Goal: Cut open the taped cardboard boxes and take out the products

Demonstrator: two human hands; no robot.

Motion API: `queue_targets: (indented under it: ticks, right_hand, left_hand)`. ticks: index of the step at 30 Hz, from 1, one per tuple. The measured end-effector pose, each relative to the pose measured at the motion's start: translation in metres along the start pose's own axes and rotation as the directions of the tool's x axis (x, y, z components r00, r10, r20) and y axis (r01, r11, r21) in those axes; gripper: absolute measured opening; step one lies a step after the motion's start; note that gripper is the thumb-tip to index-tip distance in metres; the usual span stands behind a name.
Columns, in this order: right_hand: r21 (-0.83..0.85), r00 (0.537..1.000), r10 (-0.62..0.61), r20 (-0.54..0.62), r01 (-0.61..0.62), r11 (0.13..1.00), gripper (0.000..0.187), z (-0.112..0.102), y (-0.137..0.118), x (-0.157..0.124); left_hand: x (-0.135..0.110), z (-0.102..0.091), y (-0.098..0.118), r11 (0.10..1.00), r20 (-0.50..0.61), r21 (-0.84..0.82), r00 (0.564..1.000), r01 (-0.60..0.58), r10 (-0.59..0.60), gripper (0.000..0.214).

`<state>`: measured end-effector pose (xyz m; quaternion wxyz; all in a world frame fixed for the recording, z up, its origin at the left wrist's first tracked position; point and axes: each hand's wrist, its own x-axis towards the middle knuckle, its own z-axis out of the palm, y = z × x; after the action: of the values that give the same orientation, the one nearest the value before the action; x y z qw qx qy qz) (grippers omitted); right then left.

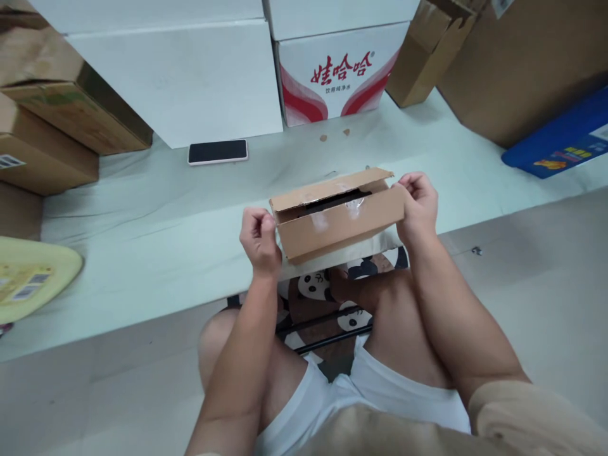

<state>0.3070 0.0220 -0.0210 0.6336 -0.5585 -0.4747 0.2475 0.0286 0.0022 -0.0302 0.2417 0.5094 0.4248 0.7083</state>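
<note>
A small brown cardboard box (pixel 342 221) is at the table's front edge, its lid partly raised. Through the gap shows something black (pixel 337 201), too hidden to name. Clear tape clings to the box's front and lid. My left hand (pixel 261 240) is closed at the left end, thumb and curled fingers at the corner by the lid. At the opposite end, my right hand (pixel 418 206) pinches the box's upper right edge. The fingertips of both hands are partly hidden.
Behind the box lie a phone (pixel 218 152) and two small brown bits on the pale table cover (pixel 142 253). White cartons (pixel 190 82) stand at the back, brown boxes (pixel 47 139) at left. A yellow bottle (pixel 38 278) and a blue container (pixel 560 139) flank the area.
</note>
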Motion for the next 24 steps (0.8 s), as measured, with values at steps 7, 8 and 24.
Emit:
queue_targets:
  ticks: [7,8,24]
  right_hand:
    - [0.076,0.931,-0.204,0.303,0.189,0.979,0.042,0.009,-0.032,-0.032]
    - [0.059,0.901,-0.195,0.387,0.187,0.981,0.048,0.01,-0.034,-0.035]
    - [0.164,0.92,-0.337,0.201,0.308,0.937,0.052,0.019,-0.047,-0.045]
  left_hand:
    - [0.025,-0.035,0.012,0.995,0.277,0.103,0.96,0.005,-0.033,0.052]
    - [0.027,-0.039,0.012,0.995,0.305,0.101,0.951,0.014,-0.044,0.062]
    - [0.024,-0.052,0.023,0.995,0.337,0.087,0.939,0.046,-0.073,0.07]
